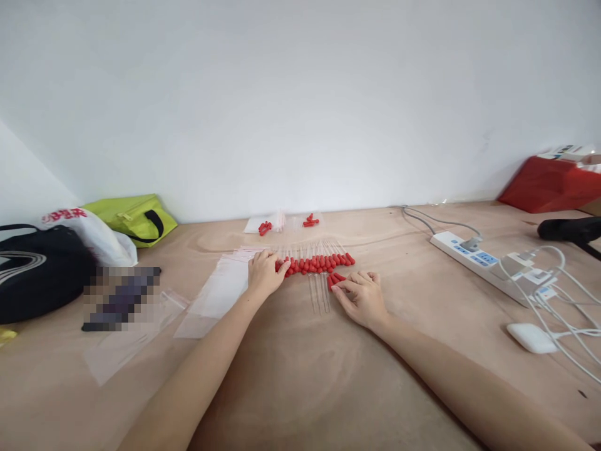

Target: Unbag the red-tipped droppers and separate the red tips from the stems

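A row of glass droppers with red rubber bulbs (317, 265) lies across the middle of the table, most of their clear tubes pointing to the wall. A few other tubes (320, 297) point towards me. My left hand (267, 274) is closed at the row's left end, its thumb and fingertips on a red bulb there. Just below the right end, my right hand (361, 297) is closed with its fingertips at a few red-bulbed droppers (332, 280); their tubes are hard to see. Clear zip bags (213, 297) lie fanned out beside my left forearm.
Two small groups of red bulbs (265, 228) rest on bags near the wall. A power strip (469, 254) with white cables and a charger (533, 338) occupies the right. On the left are a dark bag (44, 275), a green bag (136, 216) and a blurred-out dark object (122, 299).
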The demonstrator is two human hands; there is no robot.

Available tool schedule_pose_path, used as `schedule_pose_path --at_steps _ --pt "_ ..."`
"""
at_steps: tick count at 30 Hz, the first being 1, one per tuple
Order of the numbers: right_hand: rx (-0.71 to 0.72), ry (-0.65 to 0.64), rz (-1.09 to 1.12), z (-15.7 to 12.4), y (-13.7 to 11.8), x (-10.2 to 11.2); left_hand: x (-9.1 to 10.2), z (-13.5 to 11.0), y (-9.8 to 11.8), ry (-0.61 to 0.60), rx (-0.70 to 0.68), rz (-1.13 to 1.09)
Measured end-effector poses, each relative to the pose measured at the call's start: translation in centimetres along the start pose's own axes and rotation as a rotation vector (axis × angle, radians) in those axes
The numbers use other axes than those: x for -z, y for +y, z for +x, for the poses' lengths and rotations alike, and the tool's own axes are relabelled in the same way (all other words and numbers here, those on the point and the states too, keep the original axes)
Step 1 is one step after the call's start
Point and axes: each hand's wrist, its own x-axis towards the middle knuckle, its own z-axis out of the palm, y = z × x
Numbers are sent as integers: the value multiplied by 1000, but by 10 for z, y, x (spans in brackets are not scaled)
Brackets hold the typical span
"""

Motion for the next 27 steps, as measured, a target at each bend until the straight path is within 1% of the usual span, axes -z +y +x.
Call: schedule_pose_path --at_steps 2,5,7,8,9,10,12,14,16,19,23,25,27 --pt "-5 -2 1 0 0 -1 -1 1 2 60 18 -30" --pt "-9 2 2 0 1 -1 4 -7 4 221 1 -73" --pt "-11 10 9 0 2 -2 9 -20 5 316 -74 -109" --pt "-7 21 20 0 3 -2 13 -29 4 339 -129 -138" --pt "0 34 37 0 3 -2 16 -39 3 337 -191 -177" --pt "14 48 55 0 4 -2 19 -49 2 308 -251 -223" --pt "64 64 77 0 3 -1 24 -68 0 171 -326 -301" --pt "143 32 61 1 1 0 28 -81 -1 37 -344 -345" --pt "233 -26 22 1 -2 1 29 -87 -2 -37 -357 -379" --pt "334 -59 -14 2 -7 -2 29 -86 0 -74 -391 -431" --pt "395 -38 -20 2 -9 -9 27 -84 2 -105 -407 -479" --pt "408 -39 -12 2 -8 -11 25 -84 3 -114 -368 -490" --pt "403 -52 -5 2 -7 -11 23 -85 4 -133 -291 -472"
